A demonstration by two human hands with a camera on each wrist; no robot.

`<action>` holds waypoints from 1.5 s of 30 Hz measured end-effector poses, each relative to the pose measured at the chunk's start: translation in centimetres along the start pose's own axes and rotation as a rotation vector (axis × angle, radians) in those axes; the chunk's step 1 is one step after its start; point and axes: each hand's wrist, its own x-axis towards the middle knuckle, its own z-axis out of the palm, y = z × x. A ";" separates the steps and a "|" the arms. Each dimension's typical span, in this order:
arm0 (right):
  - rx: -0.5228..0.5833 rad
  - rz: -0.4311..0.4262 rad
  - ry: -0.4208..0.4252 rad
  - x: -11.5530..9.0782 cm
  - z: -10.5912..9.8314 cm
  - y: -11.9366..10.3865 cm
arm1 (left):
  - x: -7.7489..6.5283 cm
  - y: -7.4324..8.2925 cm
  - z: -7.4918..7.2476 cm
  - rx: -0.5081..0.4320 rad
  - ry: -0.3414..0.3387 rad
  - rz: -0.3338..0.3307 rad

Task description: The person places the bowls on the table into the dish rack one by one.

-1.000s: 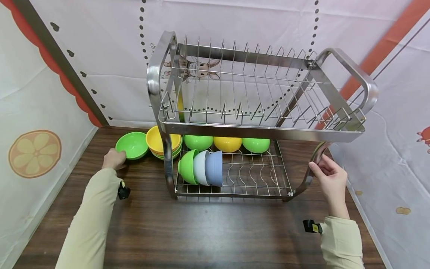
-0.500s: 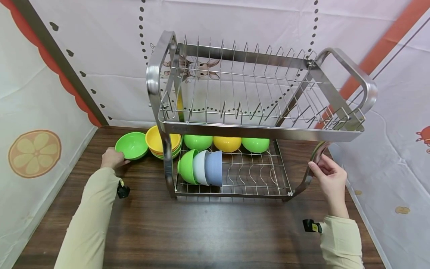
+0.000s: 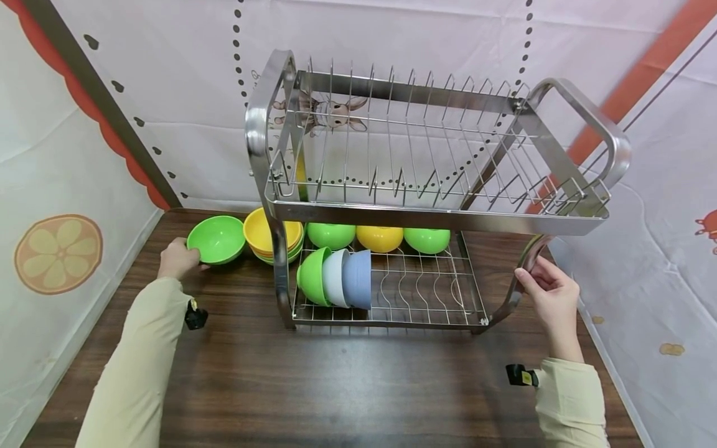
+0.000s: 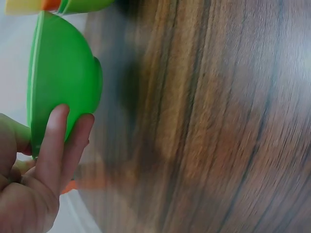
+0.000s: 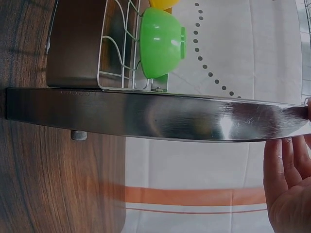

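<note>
A two-tier steel dish rack point(image 3: 426, 218) stands on the wooden table point(image 3: 336, 386). My left hand point(image 3: 185, 256) pinches the rim of a green bowl point(image 3: 215, 238) left of the rack; in the left wrist view my fingers point(image 4: 56, 141) lie on the outside of the green bowl point(image 4: 60, 82), which sits slightly off the wood. My right hand point(image 3: 529, 280) grips the rack's right side leg point(image 3: 526, 258); in the right wrist view the fingers point(image 5: 286, 165) rest against this steel bar point(image 5: 155, 116).
A stack of yellow bowls point(image 3: 266, 233) sits beside the green one. On the lower tier, green, white and blue bowls point(image 3: 336, 279) stand on edge, and green and yellow bowls point(image 3: 379, 238) lie upside down behind. Patterned walls close in on the left, back and right.
My left hand has drawn the green bowl a little to the left and up, away from the yellow stack. The right hand stays on the rack's leg.
</note>
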 end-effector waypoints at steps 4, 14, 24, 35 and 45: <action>0.000 0.004 -0.003 0.0 0.0 -0.1 | -0.1 0.1 -1.0 0.090 0.035 0.076; -0.007 0.030 0.000 0.2 0.0 0.0 | -1.5 0.9 -4.2 0.149 0.018 0.236; -0.028 0.052 -0.013 0.3 -0.2 0.1 | -3.7 2.0 -6.4 0.164 -0.038 0.367; -0.057 0.038 -0.015 0.2 -0.2 -0.1 | -6.1 4.5 -7.9 0.228 -0.143 0.536; -0.045 0.041 -0.017 0.2 -0.3 -0.1 | -8.4 6.1 -8.8 0.191 -0.327 0.554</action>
